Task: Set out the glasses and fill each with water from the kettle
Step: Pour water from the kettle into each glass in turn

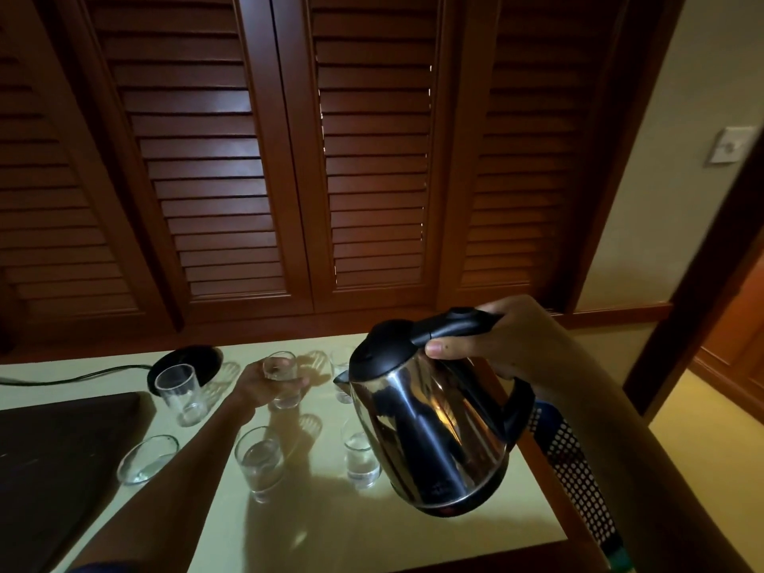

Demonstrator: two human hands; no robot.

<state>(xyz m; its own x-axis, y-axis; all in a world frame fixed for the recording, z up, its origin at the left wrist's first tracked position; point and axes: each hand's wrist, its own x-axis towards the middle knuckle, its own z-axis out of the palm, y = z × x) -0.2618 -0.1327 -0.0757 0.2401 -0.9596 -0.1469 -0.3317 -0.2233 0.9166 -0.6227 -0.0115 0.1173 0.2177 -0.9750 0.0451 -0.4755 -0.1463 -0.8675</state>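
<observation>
My right hand (492,345) grips the black handle of a steel kettle (430,432), held in the air over the table's right side, tilted with its spout toward the left. My left hand (264,386) holds a small clear glass (281,376) in the middle of the table. Another glass (341,376) stands partly hidden behind the kettle's spout. Two glasses (258,461) (359,459) stand nearer to me. A taller glass (182,394) stands at the left, in front of the kettle base.
The pale table (372,531) has a wooden edge at front and right. A black kettle base (186,363) with its cord sits at the back left. A dark tray (62,469) lies at the left, a small glass dish (146,459) beside it. Louvred wooden doors stand behind.
</observation>
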